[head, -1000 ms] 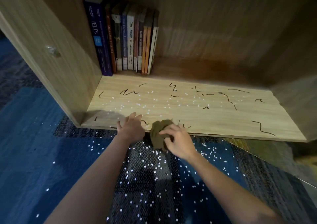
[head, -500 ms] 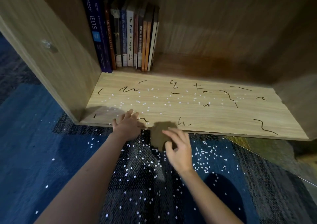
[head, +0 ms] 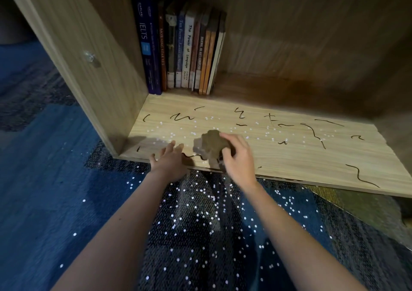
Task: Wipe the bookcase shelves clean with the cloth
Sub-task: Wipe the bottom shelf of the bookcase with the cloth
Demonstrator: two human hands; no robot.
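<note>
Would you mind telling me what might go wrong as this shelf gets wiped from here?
The cloth in the right hand may sweep the white specks off the shelf onto the carpet, where many already lie. The dark marks may smear rather than lift. Wiping deeper could knock the books.

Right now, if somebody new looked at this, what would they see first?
Probably the black squiggles scrawled all over the pale wooden shelf, with tiny white specks sprinkled across it and down onto the blue carpet in front. At the shelf's front edge the right hand grips a crumpled brown cloth, while the left hand rests flat beside it. A row of upright books stands in the back left corner.
</note>
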